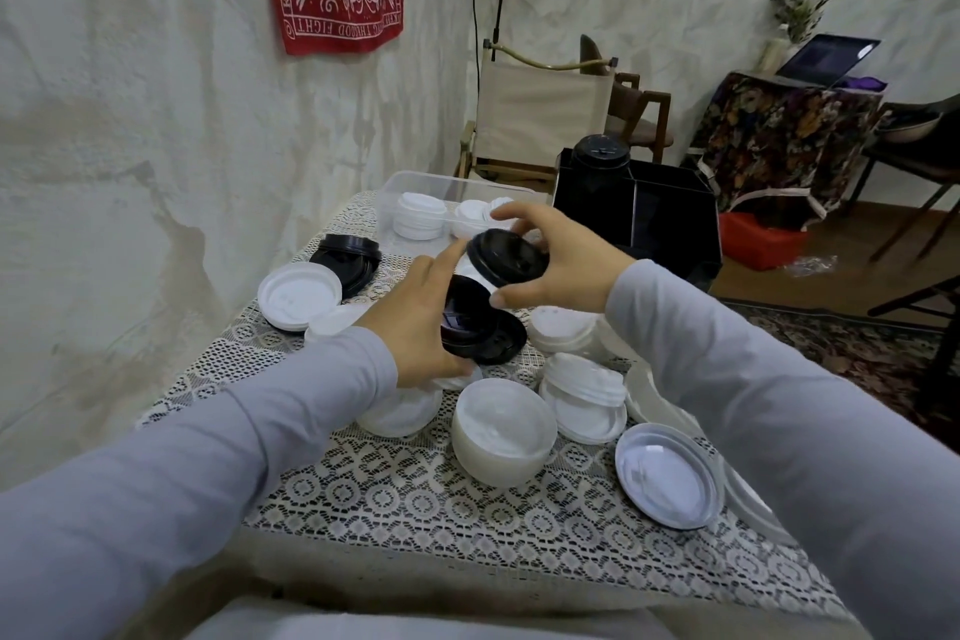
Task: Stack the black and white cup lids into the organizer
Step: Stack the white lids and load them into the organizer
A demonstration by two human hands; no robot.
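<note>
Left hand (415,320) gripping, index extended; right hand (563,260) pinching (thumb opposite fingers).

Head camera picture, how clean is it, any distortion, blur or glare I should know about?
Head view: wide-angle stretch balloons the sleeves at the bottom edge; light is soft and even, shadows faint; the white lid at lower right catches a bluish sheen; the black organizer swallows inner detail; the lace tablecloth reads crisp.
</note>
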